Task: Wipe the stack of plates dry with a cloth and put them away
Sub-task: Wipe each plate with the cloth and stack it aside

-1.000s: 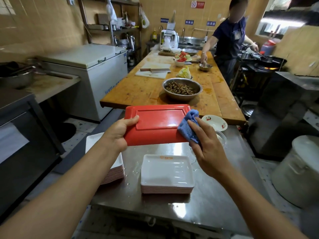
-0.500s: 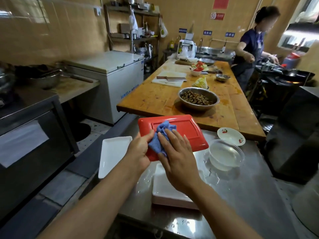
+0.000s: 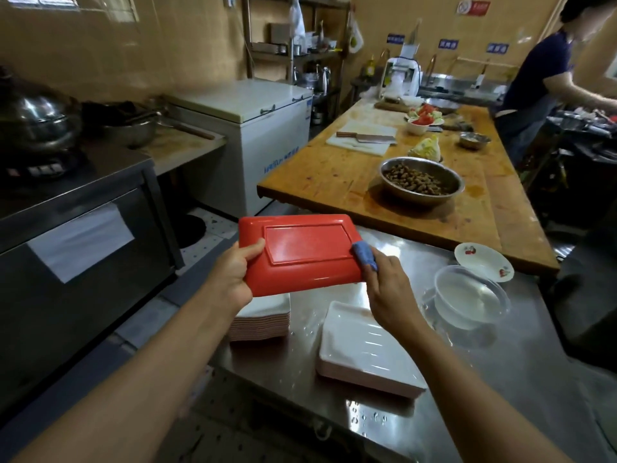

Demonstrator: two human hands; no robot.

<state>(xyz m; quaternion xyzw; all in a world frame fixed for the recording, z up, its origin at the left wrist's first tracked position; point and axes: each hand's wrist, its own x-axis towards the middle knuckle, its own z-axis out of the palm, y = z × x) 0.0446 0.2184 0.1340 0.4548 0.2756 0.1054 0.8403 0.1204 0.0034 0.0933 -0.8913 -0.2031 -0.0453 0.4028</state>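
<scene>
A wet steel bench (image 3: 500,379) lies nearest, beaded with water, in a kitchen with tan tiled walls. On it a low stack of white plates (image 3: 364,352) sits in the middle, and a taller stack (image 3: 263,320) stands at its left edge, partly hidden under the held plate. To the right is a clear tub (image 3: 470,300), and just beyond it a small saucer (image 3: 484,262) printed with red fruit. Held above the bench, underside up, is a red plate (image 3: 300,252). The left hand (image 3: 233,275) grips its left end, thumb on top and fingers curled beneath. The right hand (image 3: 387,285) pinches a blue cloth (image 3: 365,257) against the plate's right rim, fingers closed round the cloth. Left of the bench is a dark oven (image 3: 76,262) with a stove top and a steel pot (image 3: 36,118); past it stands a white freezer (image 3: 260,128). Beyond the steel bench runs a long wooden bench (image 3: 334,175) carrying a steel bowl (image 3: 421,182) of brown nuts, a cut cabbage (image 3: 427,149), a cleaver (image 3: 367,138) on a white board (image 3: 359,145), a small steel dish (image 3: 474,140) and a bowl of salad (image 3: 422,120). At the far end are a white machine (image 3: 400,78), a shelf rack (image 3: 297,45) and a sink. A person (image 3: 537,81) in dark blue stands at the right.
</scene>
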